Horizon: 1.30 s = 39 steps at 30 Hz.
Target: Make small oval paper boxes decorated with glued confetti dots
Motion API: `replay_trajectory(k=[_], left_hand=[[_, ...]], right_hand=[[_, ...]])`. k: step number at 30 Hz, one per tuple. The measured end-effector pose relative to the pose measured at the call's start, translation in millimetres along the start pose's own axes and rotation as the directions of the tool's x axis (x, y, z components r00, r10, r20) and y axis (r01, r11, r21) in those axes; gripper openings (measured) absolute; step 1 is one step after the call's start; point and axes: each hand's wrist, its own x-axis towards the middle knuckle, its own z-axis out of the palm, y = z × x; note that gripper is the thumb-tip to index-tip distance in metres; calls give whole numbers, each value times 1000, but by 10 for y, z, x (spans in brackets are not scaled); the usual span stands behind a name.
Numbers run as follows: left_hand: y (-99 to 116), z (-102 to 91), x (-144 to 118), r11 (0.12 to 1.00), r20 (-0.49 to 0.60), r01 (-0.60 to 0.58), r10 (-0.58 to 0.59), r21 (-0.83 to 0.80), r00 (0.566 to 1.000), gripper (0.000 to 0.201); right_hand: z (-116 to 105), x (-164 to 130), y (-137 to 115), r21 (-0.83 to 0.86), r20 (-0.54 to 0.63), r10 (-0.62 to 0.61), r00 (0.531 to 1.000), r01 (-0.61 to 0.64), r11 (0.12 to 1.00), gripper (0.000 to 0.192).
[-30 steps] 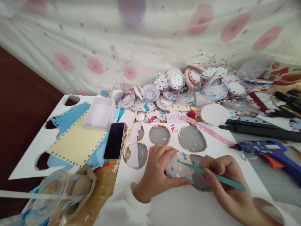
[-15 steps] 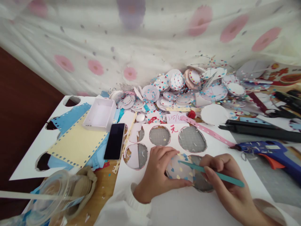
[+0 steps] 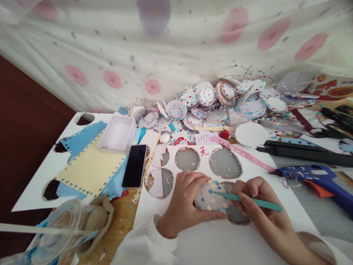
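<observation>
My left hand (image 3: 187, 202) grips a round white paper disc (image 3: 205, 200) by its edges, thumb along the near side and fingers along the far side. Small blue and cream paper hearts are scattered over the disc's face. In my right hand (image 3: 261, 209) is a pair of slim teal tweezers (image 3: 257, 201), pinched between thumb and fingers. Their pointed tip meets a blue heart (image 3: 210, 191) on the disc; whether it grips or only presses the heart I cannot tell. Beneath both hands lies a white sheet (image 3: 154, 211) with round cut-outs.
Decorated discs (image 3: 190, 106) are heaped along the flowered curtain. A blue glue gun (image 3: 311, 175) and black rods (image 3: 300, 151) lie right. Leftward are a phone (image 3: 134, 165), a white box (image 3: 117, 134), punched yellow paper (image 3: 92, 165) and a clear plastic container (image 3: 63, 228).
The tweezers' rear end has swung slightly up and left with my right hand. Their tip has shifted a little downward on the disc. My left hand stays still.
</observation>
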Motion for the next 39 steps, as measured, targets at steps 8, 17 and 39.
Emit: replay_trajectory(k=[8, 17, 39], left_hand=[[9, -15, 2, 998, -1, 14, -14, -62, 1000, 72], [-1, -21, -23, 994, -34, 50, -54, -96, 998, 73], [-51, 22, -38, 991, -67, 131, -131, -12, 989, 69]], right_hand=[[-78, 32, 75, 105, 43, 127, 991, -131, 986, 19], [-78, 12, 77, 98, 36, 103, 994, -107, 989, 19], [-85, 18, 78, -132, -72, 100, 992, -109, 985, 22]])
